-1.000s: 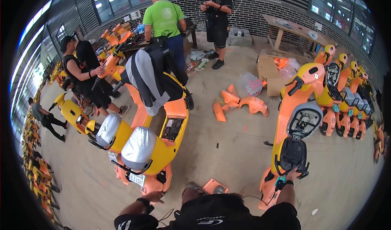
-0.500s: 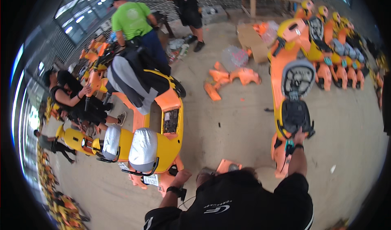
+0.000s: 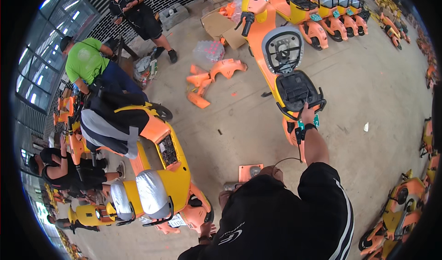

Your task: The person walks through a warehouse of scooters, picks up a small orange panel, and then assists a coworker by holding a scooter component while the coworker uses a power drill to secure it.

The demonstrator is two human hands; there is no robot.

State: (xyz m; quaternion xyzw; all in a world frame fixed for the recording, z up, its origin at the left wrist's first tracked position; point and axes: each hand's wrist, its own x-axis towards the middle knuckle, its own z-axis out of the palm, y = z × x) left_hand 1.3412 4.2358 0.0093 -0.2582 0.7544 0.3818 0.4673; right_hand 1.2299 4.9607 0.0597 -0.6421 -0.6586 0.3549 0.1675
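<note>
Right hand (image 3: 307, 116) at the tail of the orange-and-yellow scooter (image 3: 271, 78) with raised seat (image 3: 283, 50), fingers curled near the rear rail; thin pale shaft (image 3: 307, 96) just beyond the fingertips, perhaps a tool, too small to tell whether pinched; left hand (image 3: 207, 230) well apart, apparently empty, fingers loosely parted, near the rear end of a second scooter (image 3: 182, 177), contact unclear.

Straight ahead of the right hand, the raised-seat scooter; long axis running away from it and slightly leftward; far nearer to the right hand than the left; black storage bin (image 3: 294, 87) just ahead of the right fingers, upturned seat beyond.

Ahead, between both hands, orange panels (image 3: 228, 67) on the floor; far ahead and leftward of the left hand, a person in green (image 3: 85, 59).
</note>
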